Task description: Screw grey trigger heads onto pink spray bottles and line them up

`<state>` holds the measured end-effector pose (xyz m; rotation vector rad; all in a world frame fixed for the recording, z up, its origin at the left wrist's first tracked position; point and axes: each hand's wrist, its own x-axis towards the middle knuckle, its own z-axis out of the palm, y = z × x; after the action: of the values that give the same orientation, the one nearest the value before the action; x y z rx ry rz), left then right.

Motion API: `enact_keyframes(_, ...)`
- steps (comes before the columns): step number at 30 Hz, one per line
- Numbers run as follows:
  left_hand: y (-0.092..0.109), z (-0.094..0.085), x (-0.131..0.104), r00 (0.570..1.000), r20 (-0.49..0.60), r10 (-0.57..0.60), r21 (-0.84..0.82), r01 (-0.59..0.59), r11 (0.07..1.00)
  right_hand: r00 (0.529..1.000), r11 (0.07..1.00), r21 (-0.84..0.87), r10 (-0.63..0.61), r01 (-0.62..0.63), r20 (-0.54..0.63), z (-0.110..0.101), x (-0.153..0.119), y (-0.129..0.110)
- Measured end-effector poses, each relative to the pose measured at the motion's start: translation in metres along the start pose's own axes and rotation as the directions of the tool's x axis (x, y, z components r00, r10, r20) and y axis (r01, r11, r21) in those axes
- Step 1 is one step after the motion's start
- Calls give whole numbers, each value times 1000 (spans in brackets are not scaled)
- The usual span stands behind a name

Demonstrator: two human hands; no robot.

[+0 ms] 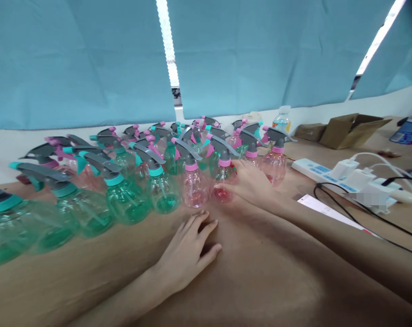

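My right hand [245, 181] has its fingers around the side of a pink-collared spray bottle [222, 193] with red liquid in it. My left hand [192, 247] rests on the brown table, fingers spread, holding nothing. Just beyond its fingertips stands a pink spray bottle [195, 188]. Left of that is a teal-collared spray bottle [164, 193] with green liquid. Another pink spray bottle [274, 164] stands behind my right hand. Several more green and pink bottles with grey trigger heads stand in rows to the left and behind.
At the right lie a white power strip [315, 171] with chargers and cables, and a phone [323, 208]. Further back are an open cardboard box [344, 131], a clear bottle [282, 119] and a blue package [408, 131]. Blue cloth [106, 63] covers the wall behind.
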<state>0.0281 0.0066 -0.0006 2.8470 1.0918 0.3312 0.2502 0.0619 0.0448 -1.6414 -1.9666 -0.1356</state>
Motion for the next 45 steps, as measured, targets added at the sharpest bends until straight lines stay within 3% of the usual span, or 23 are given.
enact_keyframes(11, 3, 4, 9, 1000, -20, 22, 0, -22, 1000, 997, 1000, -8, 25, -26, -73, 8, 1, -1)
enact_keyframes(15, 6, 4, 11, 999, -22, 34, -1, -34, 999, 987, 1000, 10, 15, -14, -158, -9, -14, 4)
enact_keyframes(20, 12, 6, 21, 997, -19, 74, -23, -74, 997, 962, 989, -98, 81, -110, -260, -34, -35, 35)
enact_keyframes(25, 22, 9, 35, 991, -71, 111, -62, -116, 991, 963, 976, -47, 203, -215, -177, -38, -28, 62)
enact_keyframes(28, 28, 10, 42, 985, -102, 136, -71, -144, 987, 976, 978, 51, 204, -200, -78, -33, -14, 64)
enact_keyframes(35, 38, 11, 50, 977, -161, 140, -160, -166, 973, 969, 967, 79, 246, -244, -26, -23, 6, 61)
enact_keyframes(40, 44, 9, 55, 950, -305, 65, -290, -158, 944, 979, 973, 110, 203, -201, -6, -32, -4, 62)
enact_keyframes(45, 48, 7, 61, 929, -370, -23, -326, -106, 939, 984, 979, 101, 178, -175, -30, -48, -37, 57)
